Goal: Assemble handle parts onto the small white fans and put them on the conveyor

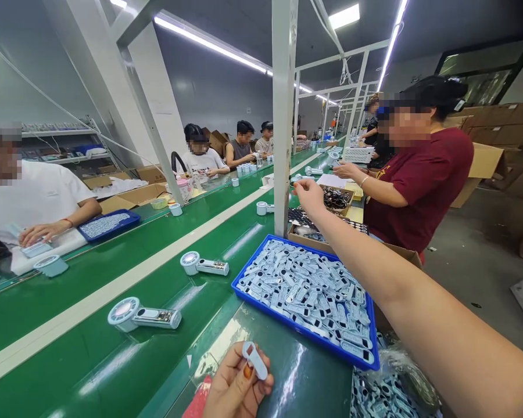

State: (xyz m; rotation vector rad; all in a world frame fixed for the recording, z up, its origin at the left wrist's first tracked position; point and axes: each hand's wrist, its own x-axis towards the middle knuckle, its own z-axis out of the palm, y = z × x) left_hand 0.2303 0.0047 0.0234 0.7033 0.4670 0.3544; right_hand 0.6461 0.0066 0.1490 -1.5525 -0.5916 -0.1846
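Low in the view, my left hand [235, 388] grips a small light-blue plastic cover [255, 363] with a dark window at one end. My right arm reaches far forward, over the right side of a blue tray [305, 337]. Beside the white post [281, 133], my right hand [310, 198] has its fingertips pinched together; whatever lies between them is too small to make out. Heaped in the tray are many similar light-blue covers [296, 284]. To the left, handheld fans with exposed circuit boards lie on the green belt, a near one [146, 316] and a farther one [204, 264].
A pale strip [126, 292] runs along the green conveyor belt [76, 337]. Behind the tray stands a cardboard box of dark parts [335, 198]. A person in a dark red shirt [431, 168] works at right; several people sit across the belt. More covers [381, 392] lie below the tray.
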